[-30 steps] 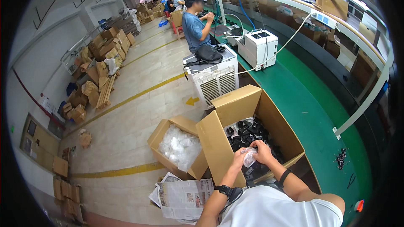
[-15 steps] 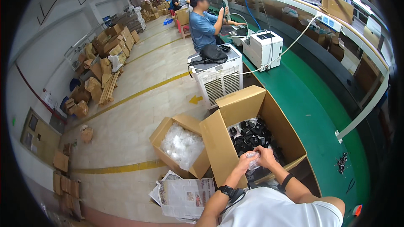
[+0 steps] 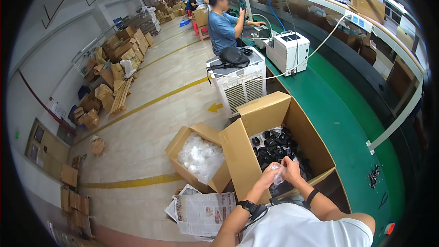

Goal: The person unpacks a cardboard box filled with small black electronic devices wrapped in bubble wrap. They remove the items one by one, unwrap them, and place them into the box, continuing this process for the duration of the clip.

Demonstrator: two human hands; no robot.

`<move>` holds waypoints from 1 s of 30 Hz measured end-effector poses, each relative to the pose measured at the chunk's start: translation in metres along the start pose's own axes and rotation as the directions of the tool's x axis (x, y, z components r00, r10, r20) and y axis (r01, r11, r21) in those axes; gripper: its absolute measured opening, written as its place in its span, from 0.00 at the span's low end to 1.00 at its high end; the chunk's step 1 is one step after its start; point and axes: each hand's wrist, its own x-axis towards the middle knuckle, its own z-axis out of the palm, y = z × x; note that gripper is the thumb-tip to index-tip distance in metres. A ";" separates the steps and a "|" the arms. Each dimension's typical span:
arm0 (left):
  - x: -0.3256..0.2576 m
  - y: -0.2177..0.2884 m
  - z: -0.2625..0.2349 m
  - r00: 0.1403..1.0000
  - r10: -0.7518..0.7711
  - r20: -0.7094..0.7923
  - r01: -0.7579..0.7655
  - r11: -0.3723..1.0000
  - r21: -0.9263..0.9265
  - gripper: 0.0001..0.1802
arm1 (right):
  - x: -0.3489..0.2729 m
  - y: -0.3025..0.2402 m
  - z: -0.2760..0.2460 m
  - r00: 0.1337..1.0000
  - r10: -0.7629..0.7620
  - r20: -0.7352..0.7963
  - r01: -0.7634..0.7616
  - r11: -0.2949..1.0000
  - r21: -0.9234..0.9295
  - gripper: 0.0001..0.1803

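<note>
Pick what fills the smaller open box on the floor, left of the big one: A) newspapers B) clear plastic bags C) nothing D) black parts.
B: the smaller box holds a heap of crumpled clear plastic bags; the black parts lie in the big box instead.

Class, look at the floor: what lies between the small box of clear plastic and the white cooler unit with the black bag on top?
In the head view, a yellow arrow painted on the floor lies between the small box and the cooler; otherwise bare floor.
</note>
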 end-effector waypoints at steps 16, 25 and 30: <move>0.009 -0.008 -0.028 0.970 0.166 -0.180 -0.176 0.984 -0.042 0.08 | 0.003 -0.005 -0.031 0.814 0.141 0.564 -0.540 0.542 0.644 0.19; 0.005 0.001 -0.008 0.977 0.101 -0.188 -0.113 0.992 -0.052 0.13 | -0.004 -0.012 0.005 0.989 -0.145 0.002 0.144 0.986 0.087 0.09; -0.012 0.024 0.013 0.999 -0.044 -0.026 0.044 0.999 -0.017 0.18 | 0.010 0.031 0.016 0.984 0.042 -0.172 -0.034 0.998 0.047 0.05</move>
